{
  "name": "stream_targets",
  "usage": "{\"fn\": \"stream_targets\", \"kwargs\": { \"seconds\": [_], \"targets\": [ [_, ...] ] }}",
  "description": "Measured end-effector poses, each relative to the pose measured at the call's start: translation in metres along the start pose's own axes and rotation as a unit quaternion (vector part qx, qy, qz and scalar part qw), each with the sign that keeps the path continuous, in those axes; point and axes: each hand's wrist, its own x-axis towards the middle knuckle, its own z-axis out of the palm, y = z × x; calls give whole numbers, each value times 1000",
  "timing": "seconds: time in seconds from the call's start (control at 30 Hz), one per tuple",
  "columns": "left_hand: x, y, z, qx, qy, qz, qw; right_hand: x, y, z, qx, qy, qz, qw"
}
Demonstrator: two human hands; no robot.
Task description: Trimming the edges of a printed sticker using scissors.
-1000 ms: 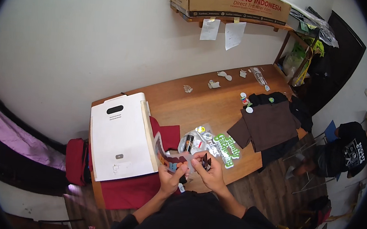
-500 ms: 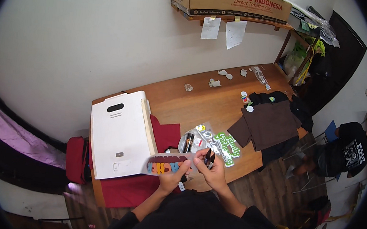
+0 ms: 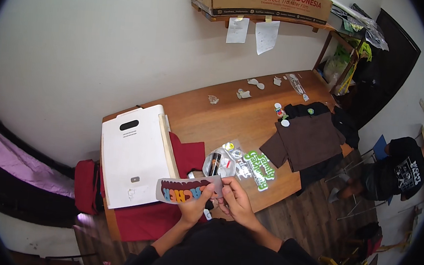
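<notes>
A strip of clear transfer film (image 3: 171,190) with colourful printed letters on a dark band is held out over the table's front edge. My left hand (image 3: 194,209) is closed on it, with the thumb on top beside the lettering. At the strip's right end, my right hand (image 3: 237,204) pinches the film's edge, its fingers curled underneath. Whether that hand also holds a dark tool is hidden. Just beyond the strip stands a clear round container (image 3: 225,167) with a black tube (image 3: 215,164) in it. Beside it lie a green lettered transfer (image 3: 260,169) and a film with white lettering (image 3: 243,166).
A white heat press (image 3: 136,158) stands on the left, over red cloth (image 3: 188,153). Folded brown and dark shirts (image 3: 312,141) lie on the right. Film scraps (image 3: 244,93) are scattered along the back of the wooden table (image 3: 197,126). A person (image 3: 395,169) sits at far right.
The film strip has shifted slightly left and its lettering shows more fully. My right hand has turned; the dark pointed tool that stuck up from it no longer shows.
</notes>
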Motion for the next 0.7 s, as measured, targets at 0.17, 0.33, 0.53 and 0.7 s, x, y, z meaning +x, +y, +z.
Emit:
{"fn": "stream_targets", "kwargs": {
  "seconds": [0.17,0.33,0.53,0.7],
  "targets": [
    [1,15,5,-26,-18,-25,999,0,-9,6,-11,23,-7,1000],
    [1,17,6,-33,-23,-30,999,-1,-7,7,-5,42,-13,999],
    [1,10,5,-46,-25,-6,999,-2,-2,8,11,42,-18,999],
    [-1,5,1,24,-27,12,999,-3,1,9,12,53,-30,998]
  ]
}}
